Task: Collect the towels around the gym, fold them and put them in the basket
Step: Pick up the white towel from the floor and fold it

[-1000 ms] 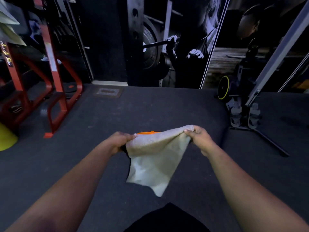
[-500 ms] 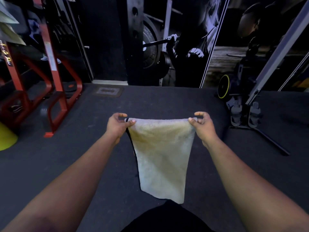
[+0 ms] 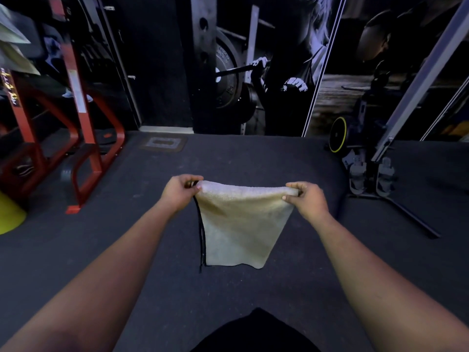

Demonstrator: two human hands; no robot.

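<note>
A pale cream towel [image 3: 241, 224] hangs in the air in front of me, doubled over at its top edge, with a dark trim down its left side. My left hand [image 3: 180, 191] pinches the top left corner. My right hand [image 3: 307, 199] pinches the top right corner. The towel's lower edge hangs free above the dark rubber floor [image 3: 127, 237]. No basket is in view.
A red steel rack [image 3: 81, 123] stands at the left with a yellow cone [image 3: 10, 217] beside it. At the right, a rowing machine [image 3: 368, 168] has a grey rail and black floor legs. A dark wall mural [image 3: 266, 72] closes the far side.
The towel went from bunched and slanted to hanging flat between both hands. It now hangs shorter than half a second ago, folded over at the top, and both hands sit slightly lower.
</note>
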